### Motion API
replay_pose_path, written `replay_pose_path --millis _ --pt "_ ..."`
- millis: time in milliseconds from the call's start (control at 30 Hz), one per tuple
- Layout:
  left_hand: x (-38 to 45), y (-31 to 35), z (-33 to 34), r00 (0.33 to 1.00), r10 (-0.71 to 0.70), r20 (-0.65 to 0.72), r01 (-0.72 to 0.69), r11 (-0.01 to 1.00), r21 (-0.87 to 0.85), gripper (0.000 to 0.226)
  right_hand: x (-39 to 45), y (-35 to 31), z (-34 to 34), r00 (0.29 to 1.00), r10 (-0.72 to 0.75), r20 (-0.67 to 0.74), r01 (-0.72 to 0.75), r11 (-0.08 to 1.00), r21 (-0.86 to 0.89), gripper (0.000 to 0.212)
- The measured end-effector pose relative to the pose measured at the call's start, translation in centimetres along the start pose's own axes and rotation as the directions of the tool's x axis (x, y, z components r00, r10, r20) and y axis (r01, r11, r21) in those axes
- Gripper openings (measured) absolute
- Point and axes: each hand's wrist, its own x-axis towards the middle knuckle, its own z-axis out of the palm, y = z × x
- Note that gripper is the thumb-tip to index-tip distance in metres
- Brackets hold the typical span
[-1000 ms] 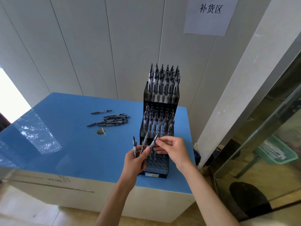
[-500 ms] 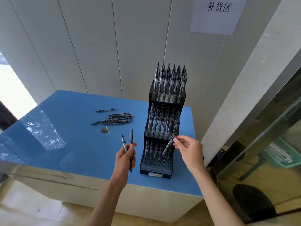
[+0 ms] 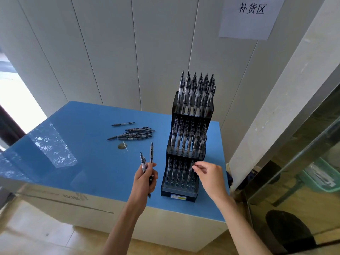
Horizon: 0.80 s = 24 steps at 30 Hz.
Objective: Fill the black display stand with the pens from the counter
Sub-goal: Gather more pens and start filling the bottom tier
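One pen (image 3: 191,167) is being put into the bottom tier of the black display stand (image 3: 185,153), at the right end of its back row. It is pinched at the top by the right hand (image 3: 207,173), w/ thumb and fingers (image 3: 197,167) curled on it. It looks almost seated, so the step seems to be the last push down. Next, the pinch should be let go, then a spare pen passed from the left hand (image 3: 145,181) and lined up over an empty hole.

The left hand is closed round spare pens (image 3: 147,161) held upright, near the stand's left side. Two or maybe 3 are seen; the exact no. can't be told.

The stand has 3 tiers. The top and middle ones look full. The bottom one has about 5 pens in the back row, and approx. 2 front rows of holes are not filled yet.

On the blue surface (image 3: 73,140), a pile of loose pens (image 3: 134,134) waits, about 8–10, plus 1 single pen (image 3: 122,124) lying just beyond it. A small round thing (image 3: 121,146) lies near the pile; what it is can't be told.
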Motion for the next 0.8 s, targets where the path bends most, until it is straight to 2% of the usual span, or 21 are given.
replay_pose_path --millis 100,433,500,600,700,800 --pt "-0.2 0.1 -0.1 1.000 -0.005 0.009 0.005 1.000 0.005 0.028 -0.6 0.5 0.8 0.999 0.010 0.050 -0.008 0.999 -0.044 0.013" --pt "-0.3 0.2 0.0 0.999 0.019 0.050 -0.022 0.998 0.052 0.023 -0.2 0.6 0.5 0.994 0.071 0.085 -0.068 0.997 -0.040 0.020" --pt "-0.2 0.3 0.2 0.998 0.019 0.059 -0.022 0.998 0.053 0.019 0.0 0.1 -0.1 0.997 0.059 0.058 -0.058 0.998 -0.019 0.020" --pt "-0.2 0.9 0.8 0.996 0.059 0.065 -0.065 0.992 0.107 0.017 0.4 -1.8 -1.5 1.000 -0.016 -0.022 0.017 0.999 0.046 0.013" --pt "-0.3 1.5 1.7 0.993 0.102 0.066 -0.111 0.981 0.157 0.015 1.0 -4.4 -2.6 0.983 -0.163 -0.086 0.170 0.981 0.094 0.014" --pt "-0.5 1.8 2.7 0.990 0.119 0.076 -0.133 0.970 0.206 0.013 1.6 -6.0 -3.0 0.957 -0.290 -0.028 0.290 0.957 -0.012 0.020"
